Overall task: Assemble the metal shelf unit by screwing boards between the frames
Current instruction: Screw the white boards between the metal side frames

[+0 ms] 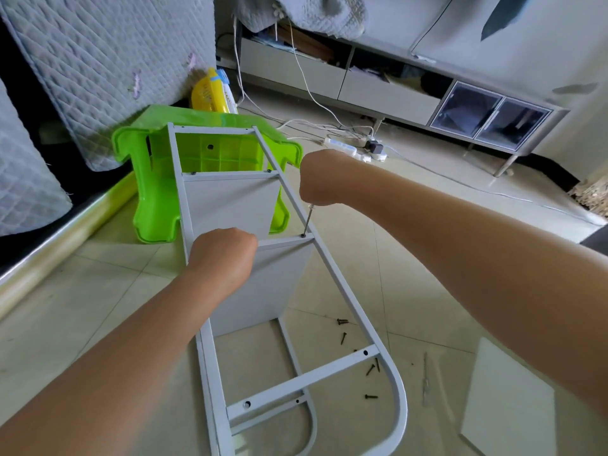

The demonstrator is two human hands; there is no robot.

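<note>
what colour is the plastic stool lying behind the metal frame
Bright lime green plastic stool, clearest in the head view.

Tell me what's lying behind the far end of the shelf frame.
A green plastic stool lies tipped behind the shelf frame, its ribbed underside showing through the rails. The fitted upper board covers its middle, so that part cannot be seen.

Pale grey painted metal tube frame (332, 268) with matching grey flat boards (230, 205); behind it a bright green moulded plastic stool (158, 212), beyond that a yellow perforated plastic basket (207, 93); black screws (343, 337) on beige floor tiles (427, 258) beside the frame.
</note>
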